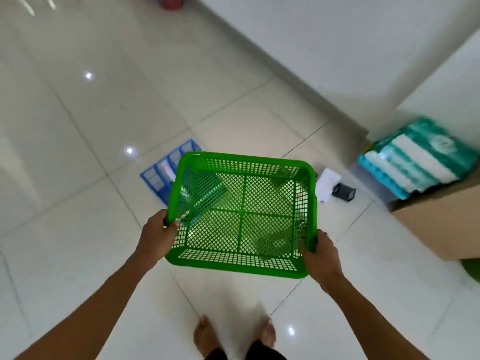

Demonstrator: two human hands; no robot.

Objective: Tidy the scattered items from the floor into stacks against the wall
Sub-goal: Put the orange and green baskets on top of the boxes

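Note:
A green mesh plastic basket [241, 265] is held level in front of me above the tiled floor, with nothing in it. My left hand [157, 236] grips its left rim and my right hand [320, 255] grips its right rim. A blue file rack [161, 172] lies on the floor behind the basket, partly hidden by it. A white paper [327, 184] and a small black mesh cup [343, 193] lie on the floor to the right.
A cardboard box [439, 224] stands at the right by the wall corner, with a teal and white pack [418, 157] on top. The white wall [337, 48] runs diagonally behind. A red object [171, 2] sits far back. My bare feet [233, 336] are below.

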